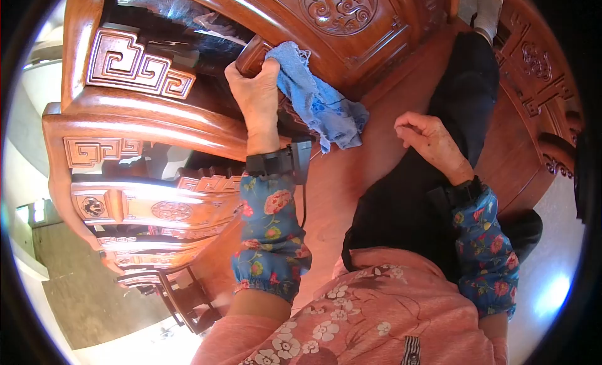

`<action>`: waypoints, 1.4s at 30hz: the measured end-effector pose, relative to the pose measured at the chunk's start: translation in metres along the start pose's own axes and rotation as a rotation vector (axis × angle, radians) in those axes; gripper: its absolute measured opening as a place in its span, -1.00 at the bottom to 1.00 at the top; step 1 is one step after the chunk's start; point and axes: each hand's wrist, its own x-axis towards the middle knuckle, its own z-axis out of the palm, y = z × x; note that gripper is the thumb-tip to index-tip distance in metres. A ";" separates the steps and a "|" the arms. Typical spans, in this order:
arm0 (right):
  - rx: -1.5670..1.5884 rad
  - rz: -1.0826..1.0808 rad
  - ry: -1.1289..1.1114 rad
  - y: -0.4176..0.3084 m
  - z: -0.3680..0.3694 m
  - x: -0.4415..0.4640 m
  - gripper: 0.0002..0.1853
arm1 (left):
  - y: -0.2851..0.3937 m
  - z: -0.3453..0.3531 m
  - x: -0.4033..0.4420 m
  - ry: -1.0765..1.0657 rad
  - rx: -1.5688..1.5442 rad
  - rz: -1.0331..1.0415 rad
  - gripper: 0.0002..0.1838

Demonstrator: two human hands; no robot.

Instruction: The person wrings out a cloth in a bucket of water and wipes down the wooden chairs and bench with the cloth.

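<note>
A blue cloth (313, 95) hangs from my left hand (256, 95), whose fingers wrap round it at a carved edge of the glossy wooden backrest (207, 123). The fingertips are hidden behind the wood and cloth. Lower down, the cloth drapes toward the reddish wooden seat (332, 189). My right hand (433, 142) is above my black-trousered leg, with its fingers curled loosely and apart, holding nothing visible.
Carved panels with scrollwork (135, 64) line the upper left. Another carved wooden piece (536, 70) stands at the upper right. A dark wooden chair (182, 296) is at the lower left, above a pale floor.
</note>
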 end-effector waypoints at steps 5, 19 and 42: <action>0.072 -0.057 0.041 0.007 0.000 -0.001 -0.90 | -0.008 0.008 -0.010 0.092 -0.034 0.177 -0.51; -0.076 -0.691 0.178 -0.090 0.078 0.145 -0.89 | -0.026 -0.008 -0.035 0.314 0.390 0.552 -0.77; -0.461 -0.807 0.236 -0.055 0.106 0.148 -0.89 | -0.039 -0.014 -0.062 0.216 0.377 0.407 -0.91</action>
